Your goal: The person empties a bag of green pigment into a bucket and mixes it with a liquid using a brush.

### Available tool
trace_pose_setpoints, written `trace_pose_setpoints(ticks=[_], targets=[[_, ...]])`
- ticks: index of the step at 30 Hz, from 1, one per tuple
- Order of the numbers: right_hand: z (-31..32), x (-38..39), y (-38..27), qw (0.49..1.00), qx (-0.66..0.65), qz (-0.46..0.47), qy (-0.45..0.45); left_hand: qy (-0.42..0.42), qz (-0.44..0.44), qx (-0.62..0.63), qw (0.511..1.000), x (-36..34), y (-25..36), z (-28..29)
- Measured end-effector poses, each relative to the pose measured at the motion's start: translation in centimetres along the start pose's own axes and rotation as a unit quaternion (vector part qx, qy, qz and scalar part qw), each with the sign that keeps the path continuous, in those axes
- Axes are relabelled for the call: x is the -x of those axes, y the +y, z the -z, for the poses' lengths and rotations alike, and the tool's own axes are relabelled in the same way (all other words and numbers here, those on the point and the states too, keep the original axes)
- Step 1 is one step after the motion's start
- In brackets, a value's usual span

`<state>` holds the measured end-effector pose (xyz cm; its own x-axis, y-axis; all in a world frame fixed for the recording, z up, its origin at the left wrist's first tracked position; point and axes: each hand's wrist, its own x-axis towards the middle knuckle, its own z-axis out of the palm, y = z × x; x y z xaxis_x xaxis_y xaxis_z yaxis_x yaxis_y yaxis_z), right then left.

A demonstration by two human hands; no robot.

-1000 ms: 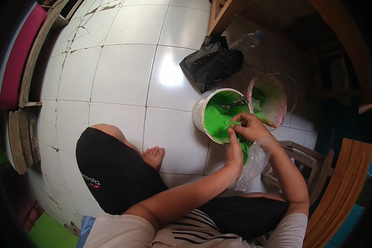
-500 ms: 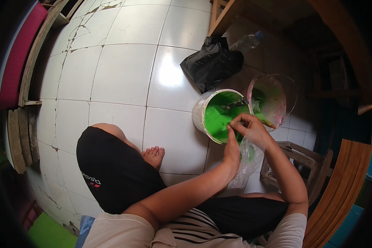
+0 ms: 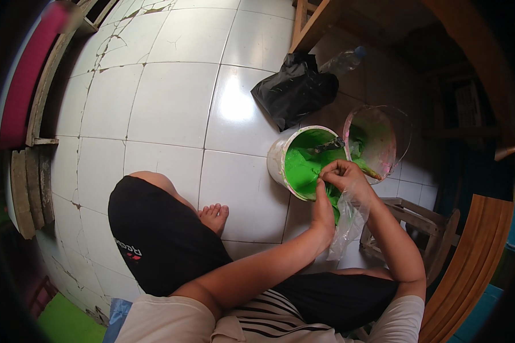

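Observation:
My left hand [image 3: 324, 212] and my right hand [image 3: 344, 176] meet over the near right rim of a white bucket [image 3: 276, 160]. Thumbs and fingers of both are pinched together on a clear plastic bag [image 3: 352, 220], which hangs below them beside my right wrist. Green material shows inside the bag. The bucket holds a bright green, paste-like mass [image 3: 301, 167], smeared up its inner wall. A dark-handled tool [image 3: 328, 146] lies across the bucket's inside. Exactly how the fingertips grip the plastic is too small to make out.
A second, stained bucket [image 3: 381, 134] with a wire handle stands just right. Beyond are a black plastic bag [image 3: 294, 88] and a clear bottle [image 3: 343, 60]. A low wooden stool [image 3: 447, 228] is by my right forearm. White tiles [image 3: 166, 97] cover the floor, cracked at left.
Both hands stay pinched together and have shifted only slightly. The clear bag has swung a little right, showing more green beneath my fingers. A blurred patch has appeared at the top left.

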<state>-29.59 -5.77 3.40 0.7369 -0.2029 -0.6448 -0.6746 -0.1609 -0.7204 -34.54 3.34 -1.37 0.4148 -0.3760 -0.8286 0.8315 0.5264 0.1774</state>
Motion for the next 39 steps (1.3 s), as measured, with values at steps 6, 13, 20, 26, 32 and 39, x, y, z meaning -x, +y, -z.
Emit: trace_pose_setpoints(ticks=[6,13,20,26,32,39], targets=[[-0.6,-0.3,1.0,0.999,0.007,0.029,0.044,-0.074,0.061,0.09,0.991,0.4,0.2,0.3],[-0.3,0.2,0.7,0.997,0.039,0.047,0.047,-0.054,0.086,0.007,0.995,0.4,0.8,1.4],[0.5,0.9,1.4,0.983,0.128,0.092,0.098,-0.05,-0.001,-0.087,0.995,2.3,2.8,0.1],[0.8,1.6,0.9,0.979,0.134,0.119,0.101,-0.086,-0.016,-0.038,0.995,1.6,3.5,0.3],[1.7,1.4,2.4,0.977,0.105,0.173,0.065,-0.115,-0.039,-0.063,0.991,1.0,3.2,0.0],[1.6,0.7,2.3,0.984,0.095,0.143,0.041,-0.116,0.002,-0.038,0.993,-1.0,3.5,0.9]])
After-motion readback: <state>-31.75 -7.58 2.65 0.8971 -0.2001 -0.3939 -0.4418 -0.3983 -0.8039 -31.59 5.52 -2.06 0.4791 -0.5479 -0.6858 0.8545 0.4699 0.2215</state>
